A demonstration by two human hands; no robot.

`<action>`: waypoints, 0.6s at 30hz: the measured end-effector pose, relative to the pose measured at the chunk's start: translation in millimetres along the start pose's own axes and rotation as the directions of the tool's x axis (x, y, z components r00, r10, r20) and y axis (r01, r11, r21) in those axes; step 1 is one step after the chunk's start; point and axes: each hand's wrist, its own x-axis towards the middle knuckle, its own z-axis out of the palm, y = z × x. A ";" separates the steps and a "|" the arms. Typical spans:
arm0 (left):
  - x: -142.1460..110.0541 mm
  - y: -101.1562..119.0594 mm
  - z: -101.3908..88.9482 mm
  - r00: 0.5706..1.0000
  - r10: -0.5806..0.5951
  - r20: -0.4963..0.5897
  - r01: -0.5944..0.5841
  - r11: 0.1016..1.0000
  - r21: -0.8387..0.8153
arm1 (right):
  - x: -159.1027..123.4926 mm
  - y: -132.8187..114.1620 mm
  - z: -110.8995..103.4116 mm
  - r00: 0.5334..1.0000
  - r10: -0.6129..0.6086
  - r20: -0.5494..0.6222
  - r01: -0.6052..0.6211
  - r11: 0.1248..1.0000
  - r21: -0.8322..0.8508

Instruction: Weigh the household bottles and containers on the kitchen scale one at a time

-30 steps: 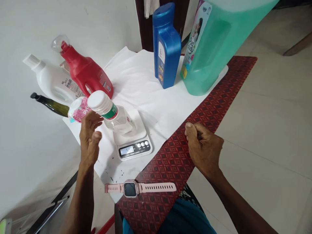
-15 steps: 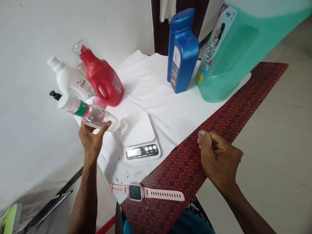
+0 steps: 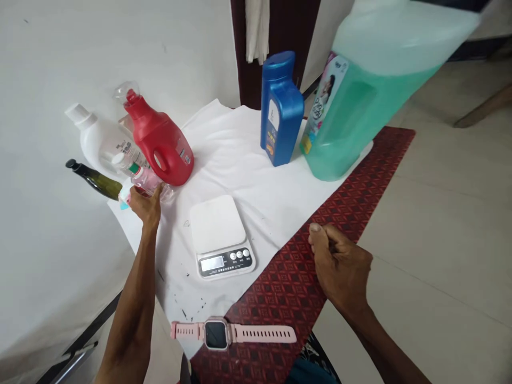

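Crowding could cause trouble at the left edge of the red patterned worktop [image 3: 280, 288]. There the left hand [image 3: 147, 207] grasps the clear bottle [image 3: 144, 178] low down, between the red jug [image 3: 166, 144] and a pink-and-white packet [image 3: 125, 191]. A small sideways swing might knock the jug or nudge the packet off that edge. The white cloth [image 3: 236, 144] is creased, so a base set on a fold could rock. A white bottle [image 3: 98, 141] and a dark green bottle [image 3: 98, 182] stand close by and might tip too.

The clear bottle is see-through, with a white cap and a green band below it; whether it touches the worktop, or holds anything, cannot be told. A digital scale [image 3: 218, 224] sits nearer the worktop's near corner, where a pink watch [image 3: 216, 335] lies flat. Over the worktop's right edge the right hand [image 3: 340, 261] is clenched, with nothing visible in it. Further back stand a blue bottle [image 3: 282, 117] and a large jug of green liquid [image 3: 348, 117].
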 end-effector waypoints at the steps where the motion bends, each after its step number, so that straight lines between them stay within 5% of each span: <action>1: 2.9 -1.4 4.0 1.000 0.004 -0.014 -0.004 1.000 0.004 | -0.1 0.0 -0.2 1.000 0.006 0.009 -0.006 1.000 -0.006; 7: 2.0 -8.1 2.2 0.982 0.132 -0.134 -0.148 0.981 -0.122 | 0.0 -0.3 -1.4 0.999 0.031 0.028 -0.031 0.999 0.020; 12: -23.7 43.1 -28.3 0.909 0.314 -0.273 -0.372 0.907 -0.196 | 1.2 0.1 -2.1 1.000 0.002 0.014 -0.003 0.997 0.077; 15: -50.1 102.7 -21.8 0.862 0.503 -0.055 -0.491 0.803 -0.338 | 1.8 -0.1 -2.5 1.000 0.002 0.009 -0.003 0.995 0.097; 18: -77.5 164.9 19.3 0.747 0.629 0.215 -0.463 0.725 -0.510 | 2.5 -0.7 -2.9 1.000 0.002 0.011 -0.003 0.994 0.109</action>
